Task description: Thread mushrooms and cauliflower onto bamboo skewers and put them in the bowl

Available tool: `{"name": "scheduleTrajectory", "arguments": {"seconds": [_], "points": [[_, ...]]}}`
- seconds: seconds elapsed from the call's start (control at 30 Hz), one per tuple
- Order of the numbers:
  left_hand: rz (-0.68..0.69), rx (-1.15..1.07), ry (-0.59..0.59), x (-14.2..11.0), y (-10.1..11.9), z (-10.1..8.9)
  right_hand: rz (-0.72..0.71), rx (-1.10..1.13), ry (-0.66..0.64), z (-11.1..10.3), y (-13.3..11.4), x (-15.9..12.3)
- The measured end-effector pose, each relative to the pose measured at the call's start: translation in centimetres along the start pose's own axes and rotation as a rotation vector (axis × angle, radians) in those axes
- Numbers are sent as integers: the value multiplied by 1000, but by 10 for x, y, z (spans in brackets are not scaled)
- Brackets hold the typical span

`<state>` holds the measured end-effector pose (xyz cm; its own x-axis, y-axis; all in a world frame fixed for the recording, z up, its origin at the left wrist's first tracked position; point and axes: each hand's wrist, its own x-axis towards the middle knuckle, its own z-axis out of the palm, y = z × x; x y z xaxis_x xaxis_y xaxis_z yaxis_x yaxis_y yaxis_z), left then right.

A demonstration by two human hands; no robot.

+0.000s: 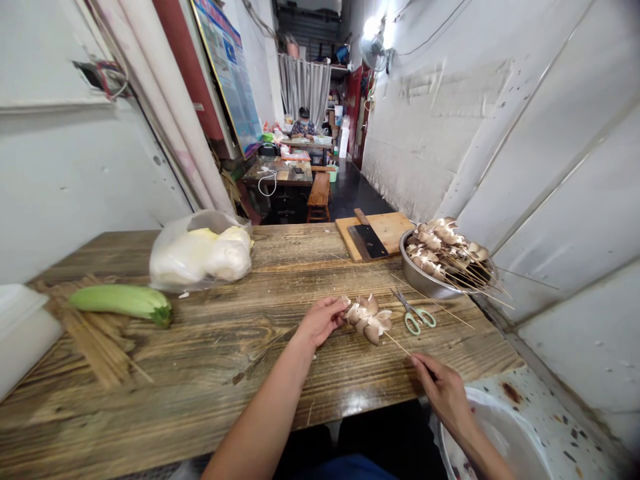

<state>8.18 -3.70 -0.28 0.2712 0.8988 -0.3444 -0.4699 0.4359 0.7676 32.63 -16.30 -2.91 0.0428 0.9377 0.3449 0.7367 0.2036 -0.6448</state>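
Note:
Several pieces of oyster mushroom (369,318) are threaded on a thin bamboo skewer (399,344), held above the wooden table. My right hand (443,387) pinches the skewer's bare lower end. At the other end, my left hand (324,321) has its fingers closed on the outermost mushroom piece. Just right of the mushrooms lie scissors (414,312) with pale green handles. Behind them, a metal bowl (425,283) is heaped with finished-looking mushroom skewers (440,247), their sticks pointing right and toward me.
A cleaver (367,240) rests on a cutting board (395,230) at the far edge. Leftward are a bag of pale vegetables (203,257), a green squash (117,301) and a pile of skewers (95,340). A lined bin (500,433) stands below right. Someone (303,125) sits in the background.

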Motion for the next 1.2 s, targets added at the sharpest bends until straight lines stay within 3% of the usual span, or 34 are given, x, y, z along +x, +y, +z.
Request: {"name": "scheduleTrajectory", "arguments": {"seconds": [0.43, 1.07, 1.2], "points": [[-25, 149, -162, -8, 9, -1, -111, -67, -80, -17, 9, 1], [-70, 138, -240, -7, 9, -3, -121, -76, -90, -20, 11, -2], [-51, 125, -171, -4, 6, -3, -127, -69, -71, -20, 10, -2]]}}
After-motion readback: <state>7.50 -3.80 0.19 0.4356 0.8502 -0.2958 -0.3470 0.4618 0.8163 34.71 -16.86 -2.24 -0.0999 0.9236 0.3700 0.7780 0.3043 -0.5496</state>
